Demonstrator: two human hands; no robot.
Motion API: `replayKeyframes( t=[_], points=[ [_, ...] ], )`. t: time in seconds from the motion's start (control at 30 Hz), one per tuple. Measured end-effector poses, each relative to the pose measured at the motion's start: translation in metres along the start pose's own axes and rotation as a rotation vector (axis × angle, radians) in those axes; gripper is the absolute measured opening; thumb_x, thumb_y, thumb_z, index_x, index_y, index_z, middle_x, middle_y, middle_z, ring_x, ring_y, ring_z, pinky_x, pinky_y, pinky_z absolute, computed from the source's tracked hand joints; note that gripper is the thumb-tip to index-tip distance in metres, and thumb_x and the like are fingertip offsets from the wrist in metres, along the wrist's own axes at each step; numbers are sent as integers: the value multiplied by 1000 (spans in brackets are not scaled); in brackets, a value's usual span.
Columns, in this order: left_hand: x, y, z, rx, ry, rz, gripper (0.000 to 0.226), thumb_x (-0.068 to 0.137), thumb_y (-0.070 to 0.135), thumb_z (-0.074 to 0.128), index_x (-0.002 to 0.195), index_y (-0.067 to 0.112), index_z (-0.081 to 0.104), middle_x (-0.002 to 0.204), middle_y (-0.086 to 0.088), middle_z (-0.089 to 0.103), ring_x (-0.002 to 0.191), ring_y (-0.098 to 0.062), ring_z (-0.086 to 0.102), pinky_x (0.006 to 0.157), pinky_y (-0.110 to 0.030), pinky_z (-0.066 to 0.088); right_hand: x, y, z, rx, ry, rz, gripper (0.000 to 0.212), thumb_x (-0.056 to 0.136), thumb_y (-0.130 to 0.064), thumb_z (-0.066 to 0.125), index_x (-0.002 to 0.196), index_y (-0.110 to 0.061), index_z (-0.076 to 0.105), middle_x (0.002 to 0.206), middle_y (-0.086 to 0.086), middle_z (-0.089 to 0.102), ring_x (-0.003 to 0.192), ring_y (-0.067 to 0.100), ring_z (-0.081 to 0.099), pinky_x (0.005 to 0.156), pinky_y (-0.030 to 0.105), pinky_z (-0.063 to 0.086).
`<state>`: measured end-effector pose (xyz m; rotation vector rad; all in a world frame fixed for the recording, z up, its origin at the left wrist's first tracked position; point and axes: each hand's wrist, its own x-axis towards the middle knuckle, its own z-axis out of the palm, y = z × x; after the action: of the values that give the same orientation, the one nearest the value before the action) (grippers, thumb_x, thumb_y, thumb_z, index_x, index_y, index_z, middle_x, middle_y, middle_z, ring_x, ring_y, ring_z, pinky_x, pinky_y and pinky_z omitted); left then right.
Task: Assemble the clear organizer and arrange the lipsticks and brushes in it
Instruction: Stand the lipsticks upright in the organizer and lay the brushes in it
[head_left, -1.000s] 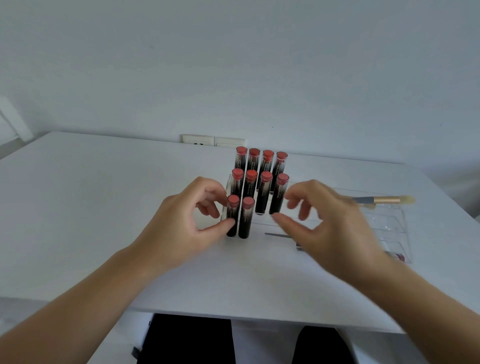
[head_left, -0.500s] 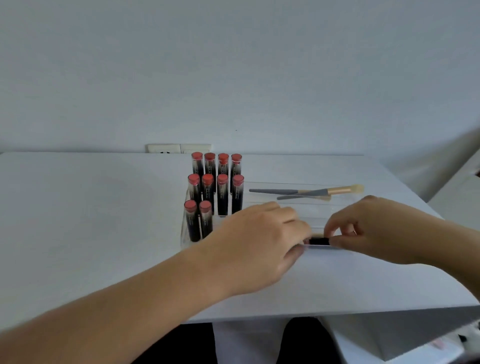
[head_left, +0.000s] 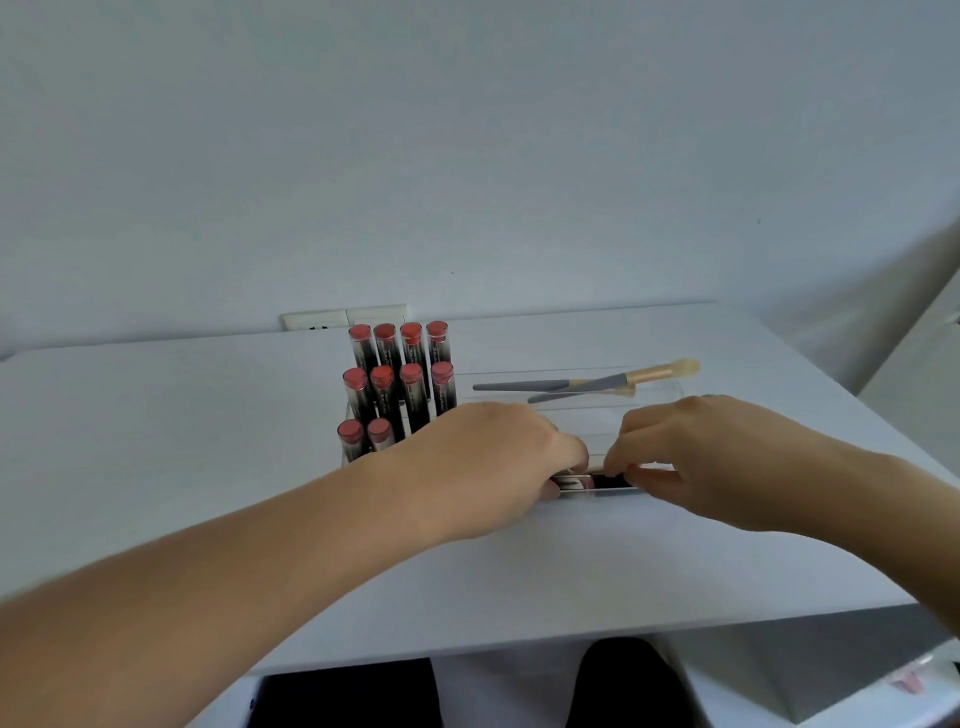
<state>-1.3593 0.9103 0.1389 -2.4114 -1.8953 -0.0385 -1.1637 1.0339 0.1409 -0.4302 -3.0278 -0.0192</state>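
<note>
Several lipsticks (head_left: 397, 384) with pink caps stand upright in rows in the left part of the clear organizer (head_left: 670, 387) on the white table. Two brushes (head_left: 582, 385) lie across the organizer's far right tray. At the near tray one more lipstick (head_left: 597, 481) lies on its side. My left hand (head_left: 483, 467) and my right hand (head_left: 691, 457) meet over it, each pinching one end. The fingertips and most of that lipstick are hidden by the hands.
The white table (head_left: 156, 441) runs to a near edge (head_left: 571, 639) just below my arms. A wall socket plate (head_left: 343, 317) sits behind the lipsticks at the wall. A lower white surface (head_left: 914, 374) lies to the right of the table.
Both hands left the standing lipsticks and moved right to the near tray, closing on the lying lipstick. The view has swung to the right.
</note>
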Motion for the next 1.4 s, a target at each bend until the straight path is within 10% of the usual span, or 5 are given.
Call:
replayKeyframes(
  t=[0.7,0.9,1.1,1.27,1.4],
  points=[
    [2,-11,-18,337,-119,282,53,89,3,49,133,32,54,74,8,37,70,-24,44,48,-29,16,13,-3,-22,-444,-268,-256,55,100,-12,42,140,-49,32,99,-8,54,56,16,32,47,28,15],
    [-2,-15,-18,297,-140,264,25,87,3,54,102,22,58,83,2,54,75,-29,60,57,-37,49,11,-5,-25,-473,-251,-265,37,103,-21,37,133,-42,40,97,-9,55,65,20,41,57,31,26],
    [-5,-19,-14,315,-135,253,32,88,4,51,111,24,61,94,4,59,83,-27,63,60,-36,49,9,-4,-27,-450,-184,-271,27,103,-26,34,125,-39,45,94,-8,57,65,22,43,58,30,33],
    [-6,-21,-19,335,-164,237,51,87,1,52,125,33,60,96,8,55,72,-25,49,49,-28,21,9,-3,-21,-440,-175,-288,29,103,-25,37,129,-38,44,90,-9,51,63,21,44,56,30,29],
    [-10,-23,-23,401,-189,236,30,87,3,53,101,28,61,82,9,41,60,-22,39,46,-27,14,8,-1,-18,-424,-159,-296,31,103,-24,39,131,-38,42,91,-9,50,62,21,43,56,30,27]
  ],
)
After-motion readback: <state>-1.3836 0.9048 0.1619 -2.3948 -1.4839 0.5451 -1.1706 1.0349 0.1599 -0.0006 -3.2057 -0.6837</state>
